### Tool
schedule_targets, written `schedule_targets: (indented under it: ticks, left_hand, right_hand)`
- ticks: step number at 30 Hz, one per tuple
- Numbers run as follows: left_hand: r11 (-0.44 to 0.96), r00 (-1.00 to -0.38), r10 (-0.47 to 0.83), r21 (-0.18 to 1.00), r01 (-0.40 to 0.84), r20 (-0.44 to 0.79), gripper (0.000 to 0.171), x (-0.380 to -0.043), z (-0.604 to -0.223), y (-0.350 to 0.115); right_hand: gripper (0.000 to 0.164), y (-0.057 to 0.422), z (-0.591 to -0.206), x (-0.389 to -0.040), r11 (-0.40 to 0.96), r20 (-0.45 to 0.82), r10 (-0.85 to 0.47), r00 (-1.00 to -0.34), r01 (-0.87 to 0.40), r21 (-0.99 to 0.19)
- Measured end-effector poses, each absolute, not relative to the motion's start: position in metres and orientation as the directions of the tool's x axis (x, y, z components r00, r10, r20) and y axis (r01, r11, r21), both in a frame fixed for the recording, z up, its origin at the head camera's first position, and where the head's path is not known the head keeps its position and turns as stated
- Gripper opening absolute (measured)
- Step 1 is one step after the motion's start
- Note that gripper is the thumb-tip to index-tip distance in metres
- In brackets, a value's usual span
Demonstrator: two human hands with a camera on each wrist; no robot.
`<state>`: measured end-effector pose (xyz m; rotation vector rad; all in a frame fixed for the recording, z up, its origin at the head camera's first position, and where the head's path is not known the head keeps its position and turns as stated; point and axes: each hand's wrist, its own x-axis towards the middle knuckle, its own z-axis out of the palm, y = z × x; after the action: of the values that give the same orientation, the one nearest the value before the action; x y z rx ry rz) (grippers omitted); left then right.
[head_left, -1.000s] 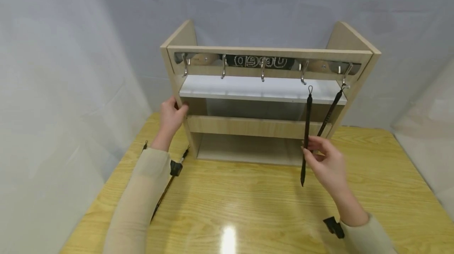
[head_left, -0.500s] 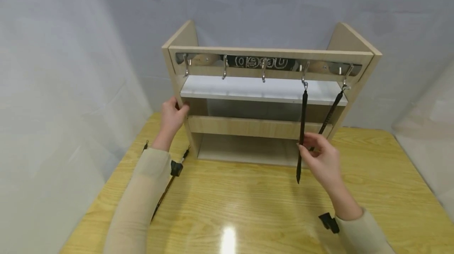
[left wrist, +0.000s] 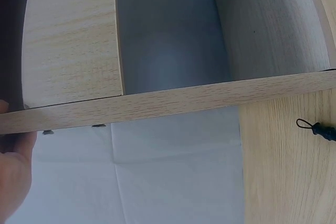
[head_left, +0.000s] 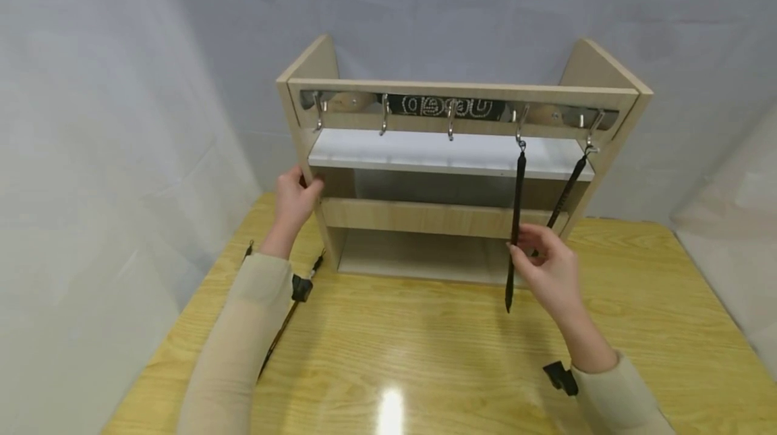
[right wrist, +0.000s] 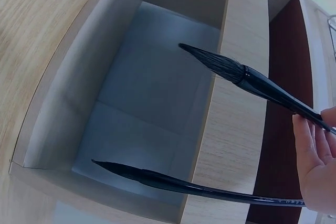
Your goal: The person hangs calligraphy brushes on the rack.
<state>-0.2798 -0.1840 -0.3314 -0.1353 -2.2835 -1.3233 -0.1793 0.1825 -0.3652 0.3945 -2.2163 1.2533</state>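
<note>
My right hand [head_left: 549,273] pinches a black calligraphy brush [head_left: 519,192] by its lower part, bristles pointing down. The brush's cord loop is right at the tip of the fourth hook [head_left: 520,126] from the left. Its dark bristles [right wrist: 220,65] show in the right wrist view. A second calligraphy brush [head_left: 567,193] hangs slanted from the rightmost hook [head_left: 595,128], behind my right hand. With my left hand [head_left: 294,199] I grip the left side panel of the wooden shelf [head_left: 400,216], thumb on the front edge; the other fingers are partly hidden behind it.
One brush [head_left: 282,336] lies on the wood-grain table [head_left: 413,334] beside my left forearm. The loop end of another brush [head_left: 248,249] pokes out behind the sleeve. Three hooks to the left on the metal rail [head_left: 355,101] carry nothing. Pale cloth [head_left: 425,10] hangs behind the shelf.
My right hand has moved the brush left and slightly up, bringing its loop from right of the fourth hook to the hook's tip. The left hand keeps its grip on the panel.
</note>
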Motion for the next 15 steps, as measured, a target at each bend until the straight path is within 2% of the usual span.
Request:
schedule_targets:
  ticks: [15]
  left_hand:
    - [0.528,-0.876,-0.158,0.788,0.315,0.456,0.018,-0.2792,-0.3313,-0.1832]
  right_hand:
    - [0.032,0.1800,-0.3635,-0.1802,0.479,0.585,0.035,-0.810,-0.500,-0.722]
